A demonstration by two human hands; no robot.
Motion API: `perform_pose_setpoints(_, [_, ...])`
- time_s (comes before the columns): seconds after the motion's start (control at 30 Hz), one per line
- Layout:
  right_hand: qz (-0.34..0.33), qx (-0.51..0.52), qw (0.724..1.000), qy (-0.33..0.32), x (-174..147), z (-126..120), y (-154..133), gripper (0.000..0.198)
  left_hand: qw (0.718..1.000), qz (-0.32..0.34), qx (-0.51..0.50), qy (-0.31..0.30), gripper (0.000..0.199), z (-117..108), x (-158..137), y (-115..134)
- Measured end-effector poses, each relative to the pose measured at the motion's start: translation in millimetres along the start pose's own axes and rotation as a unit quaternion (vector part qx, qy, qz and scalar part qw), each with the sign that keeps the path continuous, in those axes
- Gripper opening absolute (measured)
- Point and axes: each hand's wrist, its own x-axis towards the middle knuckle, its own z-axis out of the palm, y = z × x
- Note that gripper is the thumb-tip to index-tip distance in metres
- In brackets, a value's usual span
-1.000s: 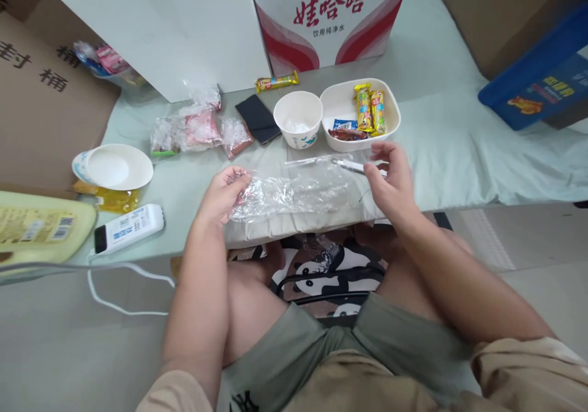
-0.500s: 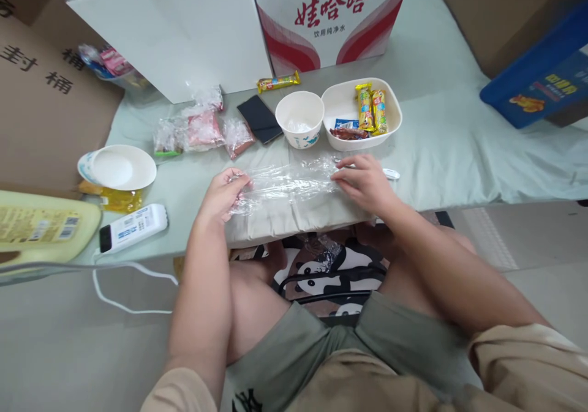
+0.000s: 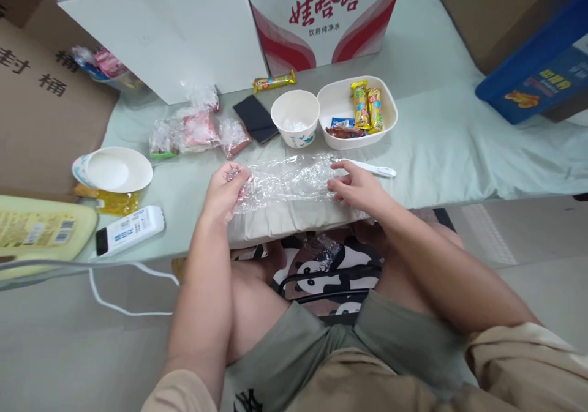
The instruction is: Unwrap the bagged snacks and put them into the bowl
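One clear film (image 3: 291, 180) | long axis sideways | left hand (image 3: 222, 193): grip pinching its end | right hand (image 3: 362, 188): grip, cannot tell

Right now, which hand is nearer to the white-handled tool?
Right. The right hand is close beside the white-handled tool, on its near side; the left hand is well to its left, gripping clear plastic.

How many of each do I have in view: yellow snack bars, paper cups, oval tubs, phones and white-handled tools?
Yellow snack bars: 3
Paper cups: 2
Oval tubs: 1
Phones: 1
White-handled tools: 1
Total: 8
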Motion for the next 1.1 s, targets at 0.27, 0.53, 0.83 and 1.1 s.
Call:
perform_pose_setpoints(0.27, [-0.070,-0.156,0.974,0.150,10,-6,-7,0.031,0.999,0.028,-0.016,-0.019,0.022,7,-7,5])
perform_pose_setpoints(0.53, [-0.138,-0.328,0.927,0.121,19,-2,-6,0.026,0.998,0.048,0.004,-0.033,0.021,7,-7,2])
perform_pose_setpoints(0.83, [-0.103,-0.303,0.942,0.100,7,6,-10,0.035,0.998,0.056,-0.008,-0.030,0.021,7,-10,2])
perform_pose_setpoints(1.1, [-0.168,-0.227,0.947,0.150,6,10,-10,0.025,0.998,0.051,-0.004,-0.030,0.021,7,-10,2])
